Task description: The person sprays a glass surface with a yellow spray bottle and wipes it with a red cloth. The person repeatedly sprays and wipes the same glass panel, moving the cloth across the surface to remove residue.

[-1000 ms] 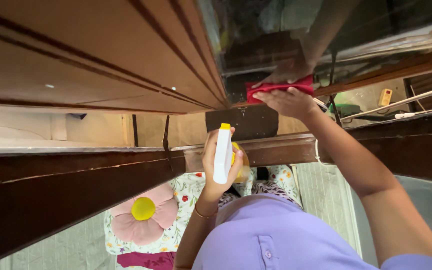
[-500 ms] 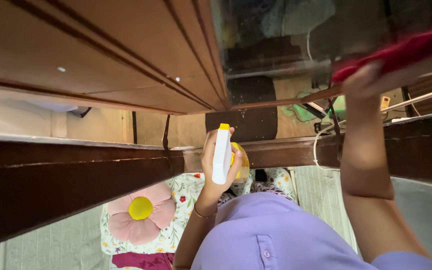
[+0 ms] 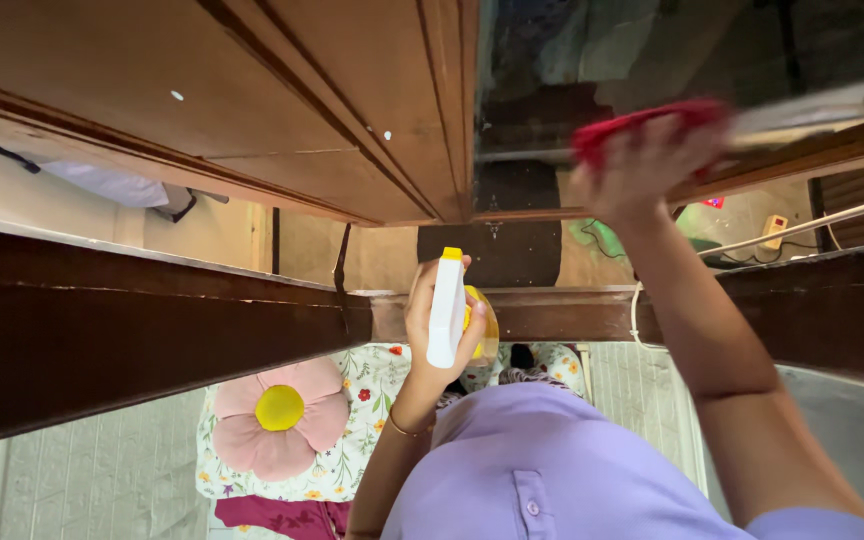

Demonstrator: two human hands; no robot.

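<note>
My left hand (image 3: 437,325) grips a spray bottle (image 3: 448,305) with a white trigger head, yellow nozzle tip and yellowish body, held upright in front of my chest. My right hand (image 3: 642,165) is raised and presses a red cloth (image 3: 642,125) against a dark glass pane (image 3: 652,60) set in a wooden frame. The cloth and hand are blurred. The glass reflects my arm faintly.
A brown wooden panelled door (image 3: 252,100) fills the upper left. A dark wooden ledge (image 3: 152,320) crosses the middle. Below lie a pink flower-shaped cushion (image 3: 277,415) on a floral sheet (image 3: 372,400), and cables (image 3: 637,310) hang at the right.
My right hand swept the red cloth from the pane's lower middle out to the far right, then back toward the middle. The left hand kept the spray bottle still.
</note>
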